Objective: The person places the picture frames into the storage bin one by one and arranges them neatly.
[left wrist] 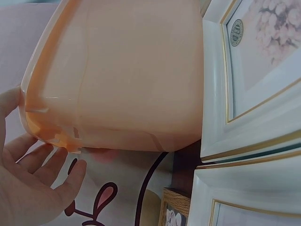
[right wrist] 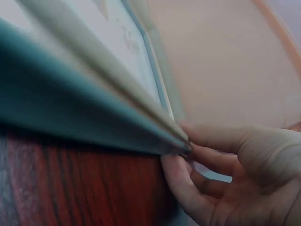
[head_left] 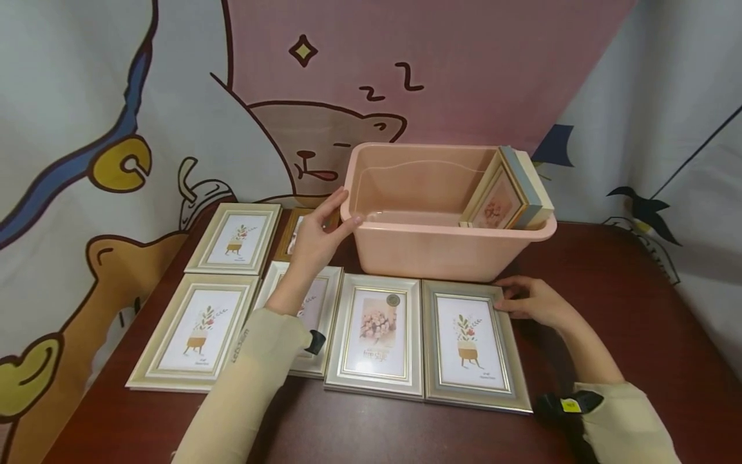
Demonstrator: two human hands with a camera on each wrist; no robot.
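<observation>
My left hand (head_left: 315,245) grips the left rim of a pink plastic bin (head_left: 429,251), thumb on one side and fingers on the other. In the left wrist view the fingers curl at the rim of the bin (left wrist: 136,70). My right hand (head_left: 536,301) pinches the upper right corner of a champagne-coloured picture frame (head_left: 475,341), the rightmost in the front row. The right wrist view has the thumb and fingers on the corner of that frame (right wrist: 113,99), its edge slightly above the table. Several picture frames (head_left: 498,200) lean inside the bin's right end.
Beside the held frame lies a silvery-white frame (head_left: 373,380) with a flower print. Another white frame (head_left: 333,290) is partly under my left arm. Two cream frames (head_left: 136,380) (head_left: 199,264) and a small brown wooden frame (head_left: 284,245) lie on the left of the dark red table (head_left: 655,348).
</observation>
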